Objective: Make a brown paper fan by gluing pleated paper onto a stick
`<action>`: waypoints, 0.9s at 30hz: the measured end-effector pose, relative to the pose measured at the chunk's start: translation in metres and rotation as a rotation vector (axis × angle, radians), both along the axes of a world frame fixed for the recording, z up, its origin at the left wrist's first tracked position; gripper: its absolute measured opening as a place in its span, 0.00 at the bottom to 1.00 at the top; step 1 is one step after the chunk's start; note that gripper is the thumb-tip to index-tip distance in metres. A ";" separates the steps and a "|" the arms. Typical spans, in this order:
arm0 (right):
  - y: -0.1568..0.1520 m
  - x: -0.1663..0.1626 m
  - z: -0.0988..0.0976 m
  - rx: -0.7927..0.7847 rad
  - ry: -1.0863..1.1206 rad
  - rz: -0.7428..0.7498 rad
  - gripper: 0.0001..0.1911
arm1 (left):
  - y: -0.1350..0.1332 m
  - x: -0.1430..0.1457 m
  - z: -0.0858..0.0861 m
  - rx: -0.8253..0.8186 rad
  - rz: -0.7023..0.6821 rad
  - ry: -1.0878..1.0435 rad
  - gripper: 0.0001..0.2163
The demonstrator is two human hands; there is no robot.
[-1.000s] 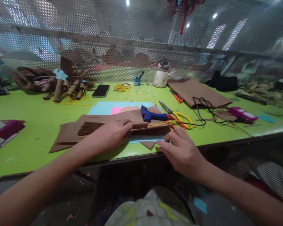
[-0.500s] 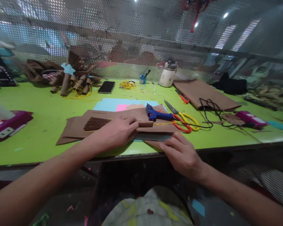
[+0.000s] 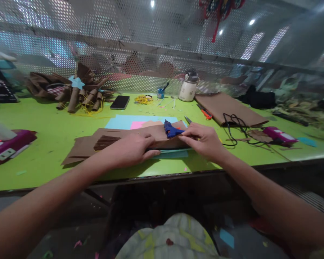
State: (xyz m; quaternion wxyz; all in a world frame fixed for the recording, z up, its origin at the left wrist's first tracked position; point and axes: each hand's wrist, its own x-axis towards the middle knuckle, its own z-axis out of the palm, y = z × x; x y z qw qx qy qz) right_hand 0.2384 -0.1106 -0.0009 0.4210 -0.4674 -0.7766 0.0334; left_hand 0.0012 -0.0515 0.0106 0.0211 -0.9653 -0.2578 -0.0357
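My left hand (image 3: 129,149) lies closed over a brown paper roll (image 3: 162,143) with a fringed dark end (image 3: 104,142), pressing it onto a brown paper sheet (image 3: 83,147) near the green table's front edge. My right hand (image 3: 202,139) rests on the right end of the same roll, fingers curled on it, right beside the blue glue gun (image 3: 171,130). A light blue sheet (image 3: 171,154) shows under the brown paper.
Blue and pink sheets (image 3: 129,122) lie behind the work. Further back stand a phone (image 3: 120,102), a heap of brown rolls (image 3: 81,95), a white jar (image 3: 188,88), a brown sheet with black cord (image 3: 226,108). Pink boxes (image 3: 8,144) sit left and right. Mesh screen behind.
My right hand moved up from the paper's front edge onto the right end of the roll, covering the scissors. The left hand stayed on the roll.
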 end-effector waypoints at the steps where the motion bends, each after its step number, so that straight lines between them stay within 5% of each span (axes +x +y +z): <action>1: 0.004 0.002 0.006 -0.066 0.005 0.020 0.06 | 0.001 0.001 0.003 -0.008 -0.005 0.002 0.22; 7: 0.019 0.011 0.035 -0.403 -0.075 0.231 0.11 | 0.002 0.006 0.007 -0.052 0.002 -0.022 0.24; 14: 0.024 0.025 0.046 -0.508 -0.307 0.361 0.14 | 0.008 0.004 0.001 -0.022 -0.027 -0.016 0.17; 22: -0.006 0.023 0.041 -0.411 -0.208 0.194 0.11 | 0.008 0.003 0.000 -0.002 0.043 -0.017 0.14; 27: -0.030 0.045 0.017 -0.283 -0.163 0.006 0.12 | 0.009 0.002 -0.003 0.012 0.065 -0.041 0.14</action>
